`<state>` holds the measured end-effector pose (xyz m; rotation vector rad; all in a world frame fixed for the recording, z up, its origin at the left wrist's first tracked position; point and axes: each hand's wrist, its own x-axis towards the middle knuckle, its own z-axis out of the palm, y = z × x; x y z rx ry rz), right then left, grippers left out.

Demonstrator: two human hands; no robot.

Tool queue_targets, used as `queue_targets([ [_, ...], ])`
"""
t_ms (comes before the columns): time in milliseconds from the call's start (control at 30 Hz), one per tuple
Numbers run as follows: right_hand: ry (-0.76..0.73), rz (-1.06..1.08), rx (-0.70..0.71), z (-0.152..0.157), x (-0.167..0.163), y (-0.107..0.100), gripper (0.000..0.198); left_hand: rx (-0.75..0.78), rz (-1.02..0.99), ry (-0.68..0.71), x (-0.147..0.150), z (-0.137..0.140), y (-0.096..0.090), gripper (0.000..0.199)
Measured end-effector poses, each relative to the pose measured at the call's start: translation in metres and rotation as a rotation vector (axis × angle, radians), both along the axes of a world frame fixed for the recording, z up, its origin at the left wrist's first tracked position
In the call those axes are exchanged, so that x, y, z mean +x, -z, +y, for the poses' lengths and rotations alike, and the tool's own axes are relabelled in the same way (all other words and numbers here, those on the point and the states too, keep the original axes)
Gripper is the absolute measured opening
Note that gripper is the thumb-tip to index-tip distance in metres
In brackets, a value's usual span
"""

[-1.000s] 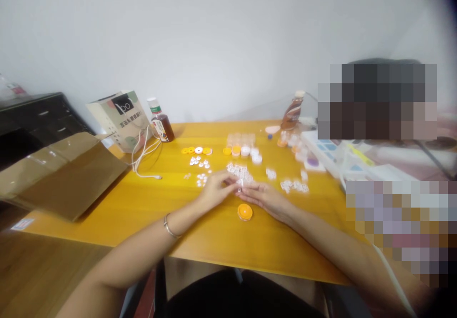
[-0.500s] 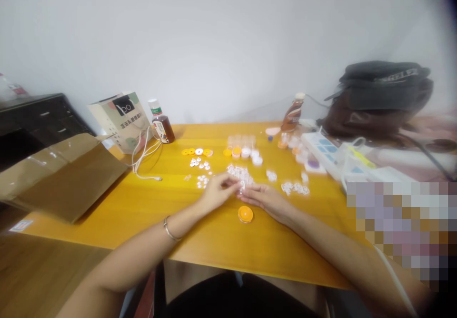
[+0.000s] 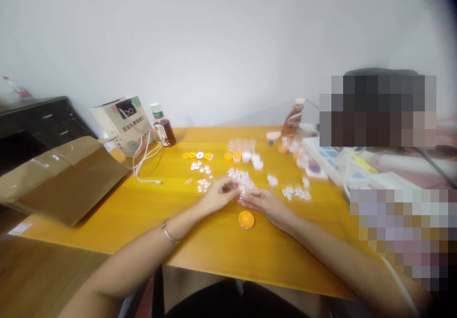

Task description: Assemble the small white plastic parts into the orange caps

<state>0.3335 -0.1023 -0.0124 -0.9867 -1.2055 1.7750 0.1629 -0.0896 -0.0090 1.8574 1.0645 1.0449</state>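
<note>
My left hand [image 3: 222, 194] and my right hand [image 3: 262, 203] meet over the middle of the table, thumbs and fingers pinching a small white plastic piece [image 3: 242, 192] between them. Its exact kind is too small to make out. Just beyond my fingertips lies a heap of similar white pieces [image 3: 243, 177]. An orange round part [image 3: 246, 219] with a raised rim sits on the table nearer to me, below my hands. To the left are small white discs [image 3: 203, 184]; to the right lie more flat white pieces with holes [image 3: 296, 193].
Orange and white rings [image 3: 193, 155] and round caps [image 3: 237, 156] stand in rows farther back. A brown bottle [image 3: 164, 130], a paper bag [image 3: 128, 123], a white cable [image 3: 143, 161] and a cardboard box [image 3: 71, 180] are at left. Another bottle [image 3: 293, 118] and a white organizer box [image 3: 321, 154] are at right.
The view has tilted up slightly, so things sit a little lower. Both hands stay together on the small white piece, which has turned slightly. The orange part stays where it was.
</note>
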Motion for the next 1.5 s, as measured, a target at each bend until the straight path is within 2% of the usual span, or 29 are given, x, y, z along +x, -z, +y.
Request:
queue_targets([
  [167,0.003,-0.04,0.071,-0.002,-0.002,-0.001,0.027,0.079,0.095,-0.05,0.003,-0.008,-0.003,0.028],
  [300,0.035,-0.088,0.113,-0.002,-0.002,-0.001,0.024,0.119,0.138,-0.08,0.002,-0.011,-0.006,0.02],
  [433,0.042,-0.021,0.068,0.001,-0.001,-0.001,0.028,0.186,0.157,-0.023,0.0,-0.013,-0.012,0.015],
  [567,0.074,0.024,0.02,0.002,-0.001,0.001,0.029,0.224,0.125,0.043,-0.001,-0.011,-0.012,0.019],
  [667,0.152,0.085,-0.038,0.002,0.0,0.001,0.027,0.242,0.136,-0.07,-0.006,0.0,-0.007,0.024],
  [733,0.203,0.121,-0.066,0.002,0.001,0.0,0.027,0.31,0.205,-0.173,-0.012,0.009,-0.004,0.024],
  [800,0.232,0.134,-0.078,0.002,0.001,-0.001,0.028,0.395,0.328,-0.206,-0.018,0.016,0.0,0.027],
  [933,0.248,0.144,-0.077,0.003,0.001,-0.002,0.028,0.492,0.611,-0.124,-0.021,0.02,0.005,0.037],
  [1033,0.244,0.15,-0.077,0.003,0.001,-0.002,0.028,0.514,0.729,-0.093,-0.018,0.017,0.005,0.03],
  [1133,0.23,0.151,-0.083,0.004,0.001,-0.001,0.028,0.521,0.787,-0.119,-0.014,0.017,0.002,0.022],
  [1267,0.223,0.153,-0.084,0.005,0.001,-0.001,0.028,0.534,0.812,-0.156,-0.01,0.018,0.001,0.021],
  [1500,0.212,0.139,-0.091,0.004,0.001,-0.001,0.028,0.555,0.777,-0.128,-0.01,0.019,0.003,0.018],
])
